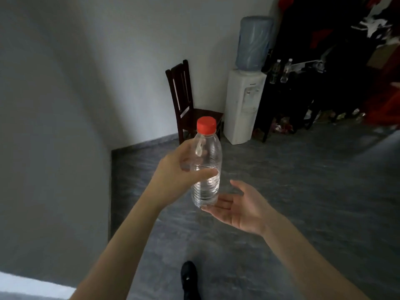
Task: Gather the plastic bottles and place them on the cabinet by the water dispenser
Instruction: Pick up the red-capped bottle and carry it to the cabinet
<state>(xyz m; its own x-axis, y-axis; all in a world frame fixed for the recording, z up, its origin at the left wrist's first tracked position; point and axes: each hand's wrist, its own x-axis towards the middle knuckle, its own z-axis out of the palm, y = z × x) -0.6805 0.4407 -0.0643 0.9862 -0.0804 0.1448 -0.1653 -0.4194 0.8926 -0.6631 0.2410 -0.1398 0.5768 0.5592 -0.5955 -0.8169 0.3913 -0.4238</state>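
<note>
Head view: left hand (173,169) grips the upright bottle (206,165); right hand (236,204), spread, cups its base. Cabinet (303,87) lies far right, beside the water dispenser (242,105).

A clear plastic bottle (207,163) with a red cap (206,125) stood upright in midair, well short of the water dispenser (244,107). Beside the dispenser, two more clear bottles (280,71) stood upright on the dark cabinet (303,89), seemingly white-capped.
</note>
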